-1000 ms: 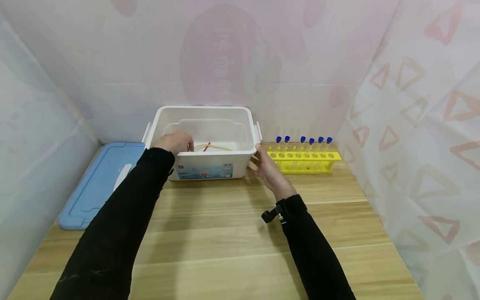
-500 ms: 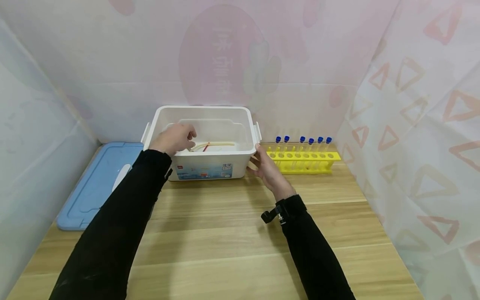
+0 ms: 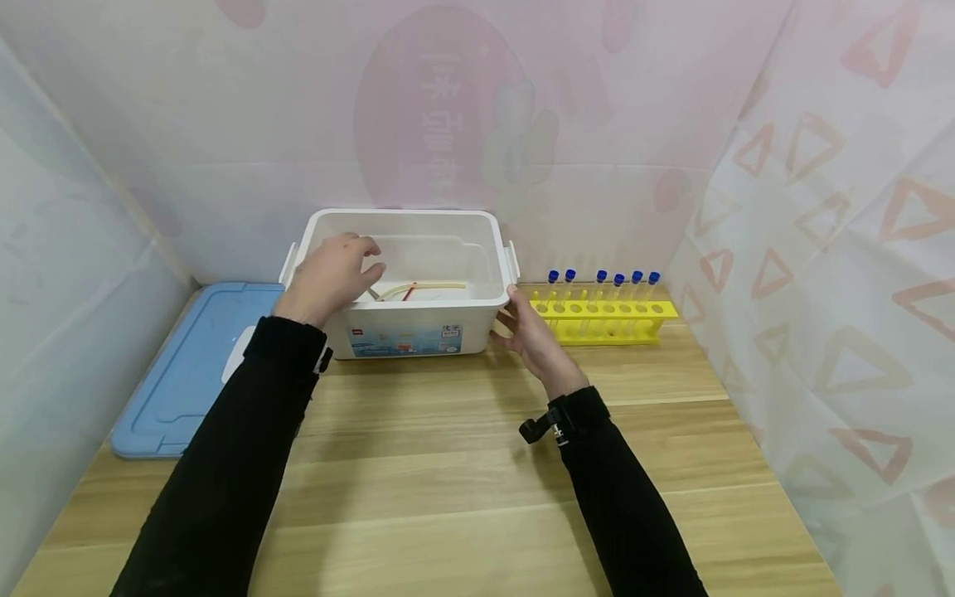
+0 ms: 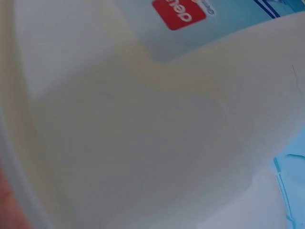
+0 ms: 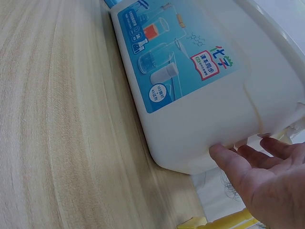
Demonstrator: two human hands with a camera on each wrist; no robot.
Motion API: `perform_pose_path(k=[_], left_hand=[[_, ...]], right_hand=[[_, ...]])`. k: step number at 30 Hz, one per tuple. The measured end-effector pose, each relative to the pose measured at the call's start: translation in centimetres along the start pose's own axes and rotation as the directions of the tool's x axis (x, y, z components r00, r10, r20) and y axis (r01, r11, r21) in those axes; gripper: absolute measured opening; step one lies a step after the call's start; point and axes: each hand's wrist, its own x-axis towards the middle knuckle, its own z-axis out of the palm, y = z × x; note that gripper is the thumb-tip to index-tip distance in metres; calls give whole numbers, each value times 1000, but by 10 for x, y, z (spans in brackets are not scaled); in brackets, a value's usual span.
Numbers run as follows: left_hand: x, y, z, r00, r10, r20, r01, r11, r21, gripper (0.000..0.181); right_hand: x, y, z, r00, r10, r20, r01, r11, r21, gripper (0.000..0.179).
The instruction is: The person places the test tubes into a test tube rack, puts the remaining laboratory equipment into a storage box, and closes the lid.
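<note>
A white plastic storage box (image 3: 407, 307) stands at the back of the table, with a blue printed label on its front. Over its front left rim reaches my left hand (image 3: 328, 278), its fingers loosely bent with nothing seen between them. Inside the box lie a yellowish tube (image 3: 440, 286), a short red piece (image 3: 409, 291) and a thin grey item (image 3: 375, 294) close to that hand's thumb. At the front right corner, my right hand (image 3: 539, 342) touches the box from outside; in the right wrist view its thumb (image 5: 226, 160) and fingers rest along the wall.
Right of the box is a yellow test tube rack (image 3: 604, 311) holding several tubes with blue caps (image 3: 601, 276). A blue lid (image 3: 186, 373) lies flat at the left, partly under the left sleeve. Printed curtains surround the wooden table (image 3: 477, 481).
My left hand has risen out of the box and shifted left toward its rim, uncovering more of the tube and the grey item. The right hand stays at the corner.
</note>
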Motion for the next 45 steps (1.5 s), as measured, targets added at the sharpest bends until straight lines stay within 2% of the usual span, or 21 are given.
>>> perform_pose_path(k=[6, 10, 16, 25, 34, 39, 45], left_hand=[[-16, 5, -1, 997, -31, -68, 31, 1000, 5, 49], [-27, 4, -1, 990, -48, -134, 48, 999, -8, 50], [-43, -1, 2, 965, -55, -255, 49, 998, -29, 48], [-69, -11, 4, 925, -121, -359, 105, 992, -63, 50], [-85, -25, 0, 895, -198, -400, 177, 980, -89, 54], [-90, -41, 1, 877, -247, -413, 222, 969, -109, 57], [-96, -58, 3, 862, -299, -408, 259, 954, -151, 58]], right_hand=[[-1, -1, 1, 1000, 4, 1, -4, 1000, -9, 75], [0, -1, 1, 1000, 6, 2, -6, 1000, -14, 75], [-1, -1, 1, 1000, 8, 1, -8, 1000, -15, 76], [-2, -1, 2, 1000, 3, 5, -3, 1000, -12, 77], [-2, -1, 3, 1000, 1, 7, -1, 1000, -10, 76], [-3, -1, 2, 1000, 9, 3, -8, 1000, -11, 76], [-4, -1, 1, 1000, 6, 4, -6, 1000, -9, 75]])
